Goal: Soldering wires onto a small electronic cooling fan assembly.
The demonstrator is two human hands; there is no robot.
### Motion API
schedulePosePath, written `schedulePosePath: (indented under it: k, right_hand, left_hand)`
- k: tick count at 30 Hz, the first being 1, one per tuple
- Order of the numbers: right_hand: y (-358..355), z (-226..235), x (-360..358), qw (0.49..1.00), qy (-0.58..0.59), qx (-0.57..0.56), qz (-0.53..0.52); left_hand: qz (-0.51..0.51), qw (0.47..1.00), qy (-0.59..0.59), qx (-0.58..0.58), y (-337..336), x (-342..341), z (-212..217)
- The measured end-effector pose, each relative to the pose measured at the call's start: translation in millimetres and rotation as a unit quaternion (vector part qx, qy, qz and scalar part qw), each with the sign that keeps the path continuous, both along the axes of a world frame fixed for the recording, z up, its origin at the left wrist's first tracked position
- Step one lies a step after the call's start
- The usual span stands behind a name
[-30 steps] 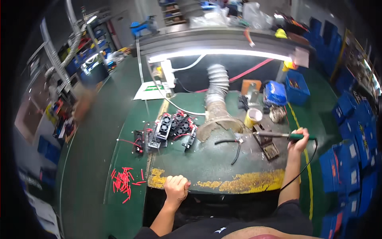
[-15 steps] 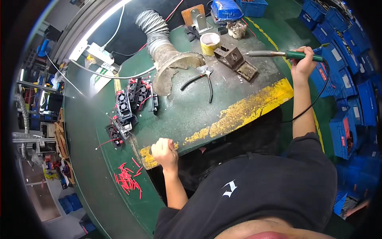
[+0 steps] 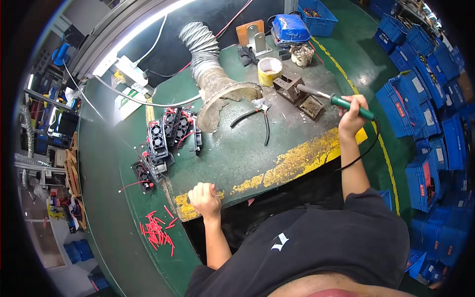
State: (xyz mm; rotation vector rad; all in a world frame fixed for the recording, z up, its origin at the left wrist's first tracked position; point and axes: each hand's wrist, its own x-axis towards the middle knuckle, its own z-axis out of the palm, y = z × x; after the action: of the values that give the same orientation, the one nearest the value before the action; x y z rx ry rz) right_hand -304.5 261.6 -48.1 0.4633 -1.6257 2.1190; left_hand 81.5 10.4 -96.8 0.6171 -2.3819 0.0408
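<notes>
My right hand point(image 3: 353, 117) is wrapped round the green handle of a soldering iron point(image 3: 316, 92). Its metal barrel points left, and the tip end meets the brown metal iron stand point(image 3: 288, 86); whether the tip is inside cannot be made out. At the table's yellow front edge, my left hand point(image 3: 204, 199) is closed. A thin bit shows beside its fingers, too small to name. Between the hands, farther back, lie cutting pliers point(image 3: 266, 126) with their handles spread. Left of them is a cluster of black fans point(image 3: 158, 141) with red wires.
A grey exhaust duct point(image 3: 210, 74) with a ragged hood stands over the table's middle. Red sleeve pieces point(image 3: 157, 232) lie left of my left hand. A yellow-and-white tub point(image 3: 269, 72) is behind the stand. Blue crates point(image 3: 408, 104) line the right side; the iron's cord point(image 3: 368, 151) hangs near my right forearm.
My right hand has come left and down with the soldering iron, bringing its tip end to the stand. The left hand stays closed at the table edge. The whole view has shifted slightly.
</notes>
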Motion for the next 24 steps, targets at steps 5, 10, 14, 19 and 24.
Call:
schedulePosePath:
  k: [5,10,14,19,24]
  right_hand:
    - [0,-6,16,0.995,0.085,0.051,0.010]
    - [-15,-12,6,0.997,0.071,0.019,0.016]
    - [-28,-27,12,0.998,0.048,0.024,0.022]
    - [-23,-58,39,0.993,-0.078,-0.024,0.085]
    - [-1,-58,49,0.952,-0.226,-0.031,0.203]
  left_hand:
    - [-0.009,1.000,-0.006,0.006,-1,-6,2]
    - [0.006,1.000,-0.023,-0.004,-1,-6,1]
    - [0.007,1.000,-0.024,-0.007,-1,-7,2]
    - [0.013,0.999,-0.031,-0.008,-2,-7,2]
    - [0.027,0.999,-0.046,-0.004,0,-9,6]
